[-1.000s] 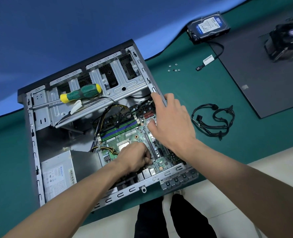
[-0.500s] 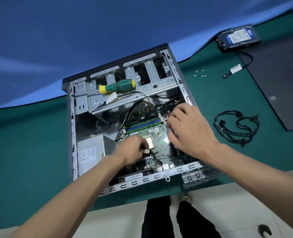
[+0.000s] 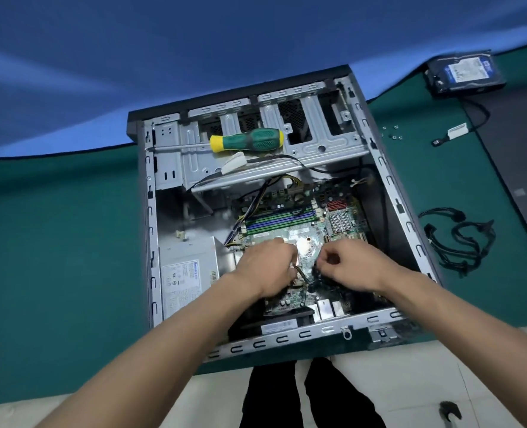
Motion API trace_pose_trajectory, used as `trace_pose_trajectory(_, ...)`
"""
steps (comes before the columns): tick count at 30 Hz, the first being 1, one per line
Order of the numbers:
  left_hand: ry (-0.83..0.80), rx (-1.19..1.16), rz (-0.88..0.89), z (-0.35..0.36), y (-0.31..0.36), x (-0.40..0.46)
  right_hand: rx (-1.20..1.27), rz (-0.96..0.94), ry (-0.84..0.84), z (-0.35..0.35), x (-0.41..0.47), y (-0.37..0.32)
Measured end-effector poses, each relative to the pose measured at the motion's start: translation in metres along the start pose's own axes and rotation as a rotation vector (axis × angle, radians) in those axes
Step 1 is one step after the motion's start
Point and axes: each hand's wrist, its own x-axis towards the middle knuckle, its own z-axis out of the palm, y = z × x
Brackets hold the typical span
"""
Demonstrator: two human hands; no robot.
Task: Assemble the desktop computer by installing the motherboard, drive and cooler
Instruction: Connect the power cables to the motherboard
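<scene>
A person leans over an open computer case [image 3: 151,211] lying on its side on a green desk [image 3: 55,242], both hands working low over the motherboard [image 3: 290,233] already lying inside it. The left hand [image 3: 268,270] is curled tight, its grip apparently closed on a small pale connector or cable end [image 3: 297,281] just below the bare processor socket [image 3: 307,245], though blur leaves the object unclear; the right hand [image 3: 352,264] is also curled, fingertips pinched narrow at the dark components beside the socket, and whether it holds anything cannot be told. The step in hand appears to be settling or cabling the board, and it would go best with the board squared to its standoffs, loose wires kept clear from beneath it, and pressure applied at the edges, not on the socket. The board lies directly under both grips, the socket between the two hands. A green and yellow screwdriver [image 3: 246,139] rests on the drive cage at the case's far end, within reach for the mounting screws [image 3: 392,132] scattered on the desk beyond the case's right side. The hard drive [image 3: 463,72] waits near the desk's far right corner, well apart from both hands, with a bundle of black cables [image 3: 457,242] toward the right edge.
</scene>
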Motion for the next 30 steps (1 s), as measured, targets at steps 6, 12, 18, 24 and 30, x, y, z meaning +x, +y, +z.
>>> trace_pose_trajectory(6,-0.07,-0.099,-0.003,-0.008,-0.002,-0.002,0.108,0.049,-0.178,0.004,-0.001,-0.003)
trace_pose_trajectory(12,-0.194,-0.107,-0.014,-0.007,-0.002,0.003,0.177,0.079,-0.241,0.005,0.002,-0.002)
trace_pose_trajectory(18,-0.412,-0.212,-0.153,-0.003,0.004,0.022,0.225,0.126,-0.332,0.006,0.006,0.001)
trace_pose_trajectory(24,-0.592,-0.427,-0.165,-0.009,0.003,0.019,0.122,0.126,-0.299,0.008,0.013,-0.001)
trace_pose_trajectory(30,-0.568,-0.574,-0.261,-0.007,0.006,0.006,0.139,0.143,-0.298,0.009,0.014,-0.004)
